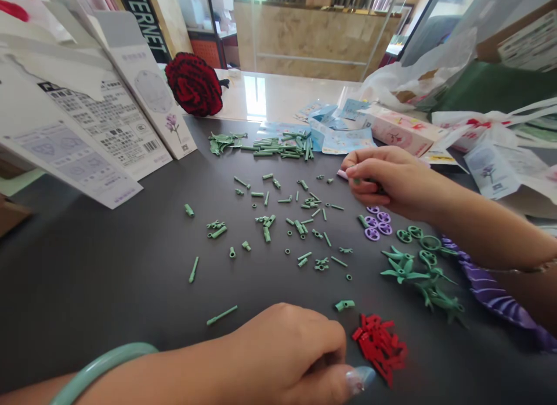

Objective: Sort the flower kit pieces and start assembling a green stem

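My left hand rests low over the dark table with its fingers curled under; whatever they hold, if anything, is hidden. Just right of its thumb lies a pile of small red plastic pieces, and a green connector piece sits above it. My right hand is raised at the right with fingers folded in, and a bit of a small green plastic piece shows between them. Below that hand are purple wheel-shaped rings, green rings and green leafy star-shaped pieces.
Many small green pieces are scattered mid-table. Green stems and leaves lie behind. White boxes stand left by a red crocheted flower. Blue printed paper, a pink box and purple petals are right.
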`<state>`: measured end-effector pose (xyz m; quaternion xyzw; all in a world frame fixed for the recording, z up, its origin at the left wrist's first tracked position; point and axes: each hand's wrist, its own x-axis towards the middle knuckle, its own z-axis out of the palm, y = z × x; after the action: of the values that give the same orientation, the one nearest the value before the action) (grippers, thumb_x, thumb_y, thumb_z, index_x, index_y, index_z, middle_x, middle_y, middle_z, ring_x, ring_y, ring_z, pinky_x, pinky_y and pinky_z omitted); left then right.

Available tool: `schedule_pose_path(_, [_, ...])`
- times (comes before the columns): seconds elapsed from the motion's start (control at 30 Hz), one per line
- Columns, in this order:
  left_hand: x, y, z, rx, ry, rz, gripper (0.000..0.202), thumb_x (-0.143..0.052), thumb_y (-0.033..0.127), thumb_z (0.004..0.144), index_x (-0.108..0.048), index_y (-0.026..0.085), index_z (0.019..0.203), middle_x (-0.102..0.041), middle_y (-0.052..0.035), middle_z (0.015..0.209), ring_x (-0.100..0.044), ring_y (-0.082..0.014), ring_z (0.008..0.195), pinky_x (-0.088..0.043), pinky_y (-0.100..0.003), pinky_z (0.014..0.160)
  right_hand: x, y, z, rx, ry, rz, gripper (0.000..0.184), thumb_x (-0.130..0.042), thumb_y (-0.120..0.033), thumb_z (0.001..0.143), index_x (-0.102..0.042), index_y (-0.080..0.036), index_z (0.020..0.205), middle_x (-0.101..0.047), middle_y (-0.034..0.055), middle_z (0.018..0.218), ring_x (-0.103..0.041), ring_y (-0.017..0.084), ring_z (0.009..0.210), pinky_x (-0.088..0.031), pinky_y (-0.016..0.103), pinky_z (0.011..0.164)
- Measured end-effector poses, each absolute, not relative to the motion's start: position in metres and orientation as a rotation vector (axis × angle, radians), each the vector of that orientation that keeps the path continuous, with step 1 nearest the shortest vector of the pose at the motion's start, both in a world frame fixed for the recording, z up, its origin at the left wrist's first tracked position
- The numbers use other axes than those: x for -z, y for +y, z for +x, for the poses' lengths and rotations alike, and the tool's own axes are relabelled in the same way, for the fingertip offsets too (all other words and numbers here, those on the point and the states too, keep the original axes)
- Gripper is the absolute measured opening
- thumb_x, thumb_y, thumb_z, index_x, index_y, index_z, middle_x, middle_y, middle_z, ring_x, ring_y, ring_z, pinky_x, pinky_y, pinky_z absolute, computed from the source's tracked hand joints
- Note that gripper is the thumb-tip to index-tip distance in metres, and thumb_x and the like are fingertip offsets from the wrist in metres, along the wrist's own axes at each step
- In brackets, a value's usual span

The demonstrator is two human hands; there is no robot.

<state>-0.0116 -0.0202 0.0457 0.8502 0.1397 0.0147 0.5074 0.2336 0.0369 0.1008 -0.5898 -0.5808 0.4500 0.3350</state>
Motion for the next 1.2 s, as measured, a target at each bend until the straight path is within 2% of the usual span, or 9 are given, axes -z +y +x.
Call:
schedule_pose_path(0.17, [-0.046, -0.021, -0.012, -0.034, 0.334, 2.036, 0.028, -0.052, 0.034, 0.099, -0.047, 0.019, 0.076, -0.050, 0.0033, 0.071, -0.043, -0.0111, 0.062, -0.036, -0.021, 0.061, -0.107, 0.035, 0.228, -1.435, -1.234, -1.486, 0.024, -0.029, -0.020, 0.089, -0.037, -0.026, 0.067, -0.022, -0.0064, 0.054, -0.006, 0.013, 0.045, -0.013, 0.031, 0.044])
schedule_pose_path(0.3, [-0.047, -0.022, -0.011, -0.009, 0.350, 2.062, 0.028, -0.053, 0.033, 0.099, -0.048, 0.019, 0.076, -0.050, 0.0037, 0.071, -0.043, -0.0107, 0.062, -0.036, -0.020, 0.059, -0.108, 0.036, 0.225, -1.450, -1.178, -1.433, 0.027, -0.026, -0.023, 0.091, -0.037, -0.026, 0.067, -0.026, -0.0044, 0.059, -0.011, 0.013, 0.046, -0.016, 0.031, 0.044])
schedule_pose_path(0.4, [-0.046, -0.021, -0.010, -0.008, 0.341, 2.064, 0.028, -0.054, 0.033, 0.099, -0.049, 0.019, 0.076, -0.051, 0.0040, 0.071, -0.044, -0.0105, 0.062, -0.037, -0.020, 0.059, -0.103, 0.041, 0.226, -1.401, -1.216, -1.470, 0.032, -0.024, -0.033, 0.095, -0.038, -0.026, 0.066, -0.030, -0.0041, 0.061, -0.013, 0.013, 0.046, -0.019, 0.030, 0.043])
schedule_pose_path(0.6, [-0.046, -0.021, -0.012, -0.026, 0.318, 2.063, 0.027, -0.056, 0.032, 0.099, -0.049, 0.019, 0.076, -0.052, 0.0038, 0.072, -0.046, -0.0110, 0.063, -0.037, -0.020, 0.062, -0.084, 0.045, 0.222, -1.382, -1.417, -1.522, 0.036, -0.048, -0.042, 0.091, -0.035, -0.026, 0.062, -0.025, -0.0089, 0.053, -0.011, 0.010, 0.044, -0.016, 0.028, 0.042])
schedule_pose_path(0.7, [-0.046, -0.021, -0.013, -0.032, 0.314, 2.065, 0.026, -0.056, 0.032, 0.100, -0.050, 0.019, 0.078, -0.053, 0.0036, 0.073, -0.047, -0.0111, 0.064, -0.037, -0.019, 0.063, -0.080, 0.042, 0.212, -1.171, -1.712, -1.660, 0.036, -0.061, -0.042, 0.086, -0.049, -0.023, 0.058, -0.032, -0.0076, 0.050, -0.022, 0.009, 0.045, -0.020, 0.028, 0.045])
schedule_pose_path(0.8, [-0.044, -0.021, -0.012, -0.040, 0.319, 2.068, 0.027, -0.056, 0.033, 0.100, -0.050, 0.019, 0.077, -0.052, 0.0038, 0.072, -0.046, -0.0112, 0.062, -0.036, -0.020, 0.061, -0.080, 0.039, 0.199, -0.802, -2.075, -1.771, 0.025, -0.070, -0.039, 0.082, -0.067, -0.020, 0.066, -0.047, -0.0047, 0.053, -0.038, 0.011, 0.050, -0.027, 0.029, 0.051])
schedule_pose_path(0.97, [-0.042, -0.019, -0.010, -0.053, 0.305, 2.083, 0.027, -0.057, 0.032, 0.099, -0.050, 0.019, 0.077, -0.051, 0.0043, 0.070, -0.045, -0.0114, 0.061, -0.037, -0.020, 0.062, -0.072, 0.040, 0.183, -0.454, -2.373, -1.851, 0.017, -0.073, -0.035, 0.082, -0.072, -0.019, 0.077, -0.057, -0.0016, 0.060, -0.049, 0.014, 0.057, -0.032, 0.028, 0.057])
schedule_pose_path(1.1, [-0.043, -0.020, -0.011, -0.052, 0.295, 2.100, 0.027, -0.058, 0.033, 0.099, -0.050, 0.019, 0.077, -0.051, 0.0043, 0.069, -0.046, -0.0113, 0.062, -0.037, -0.020, 0.061, -0.067, 0.043, 0.175, -0.435, -2.478, -1.866, 0.007, -0.067, -0.022, 0.082, -0.071, -0.018, 0.079, -0.063, 0.0023, 0.071, -0.053, 0.016, 0.063, -0.035, 0.029, 0.060])
schedule_pose_path(1.2, [-0.044, -0.022, -0.012, -0.052, 0.296, 2.113, 0.027, -0.059, 0.032, 0.099, -0.050, 0.019, 0.077, -0.051, 0.0043, 0.069, -0.045, -0.0111, 0.061, -0.035, -0.020, 0.059, -0.072, 0.047, 0.170, -0.458, -2.443, -1.846, 0.005, -0.066, -0.017, 0.077, -0.067, -0.018, 0.072, -0.059, 0.0003, 0.066, -0.050, 0.015, 0.062, -0.034, 0.028, 0.060])
